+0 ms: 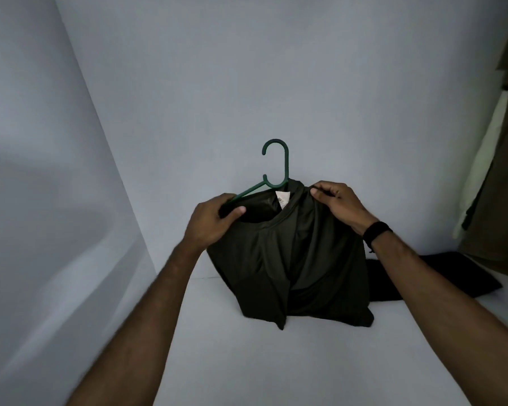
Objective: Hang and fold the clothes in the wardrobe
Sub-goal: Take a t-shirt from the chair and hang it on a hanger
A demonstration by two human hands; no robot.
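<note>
A dark olive shirt [305, 265] hangs in mid-air in front of me, partly drawn over a green plastic hanger [279, 168] whose hook points up. A white label shows inside the neck opening. My left hand [214, 221] grips the hanger's left arm together with the shirt's left shoulder. My right hand [337, 203] pinches the shirt's right shoulder fabric near the collar. The hanger's right arm is hidden under the cloth. The shirt's lower hem bunches just above the white shelf [246, 347].
A folded black garment [440, 273] lies on the shelf behind my right forearm. Dark and pale clothes [498, 159] hang at the far right edge. White wardrobe walls close in on the left and back. A black band is on my right wrist.
</note>
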